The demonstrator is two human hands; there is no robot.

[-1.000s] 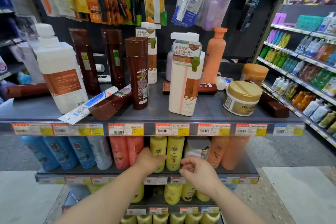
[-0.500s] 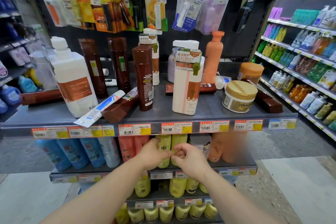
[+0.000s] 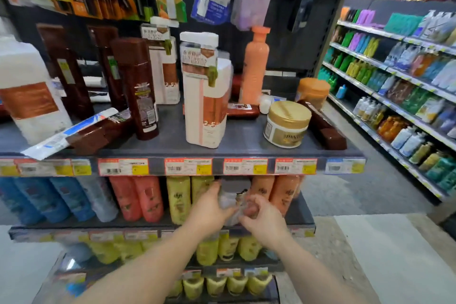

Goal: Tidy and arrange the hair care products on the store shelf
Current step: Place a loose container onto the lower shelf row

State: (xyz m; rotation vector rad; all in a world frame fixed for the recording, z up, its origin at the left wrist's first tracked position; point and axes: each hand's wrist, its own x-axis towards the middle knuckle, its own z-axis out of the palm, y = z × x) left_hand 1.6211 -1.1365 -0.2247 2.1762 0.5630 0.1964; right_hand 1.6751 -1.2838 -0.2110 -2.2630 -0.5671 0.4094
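Bright, even store light, smeared by motion blur.
Labels on the top shelf (image 3: 246,148) are unreadable; below it lies soft shadow, and wide-angle distortion bends aisles beside it.

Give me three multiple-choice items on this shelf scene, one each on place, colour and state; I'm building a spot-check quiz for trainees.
1. Where does the gold-lidded jar stand?
A. top shelf, right part
B. floor
C. lowest shelf

2. What colour is the tall bottle behind the jar?
A. green
B. peach-orange
C. black

3. How is the brown bottle at the front left?
A. upright
B. hanging
C. lying on its side

Answers: 1 A, it sits on the top shelf near the right end. 2 B, its body and cap are peach-orange. 3 C, it lies flat beside a white tube.
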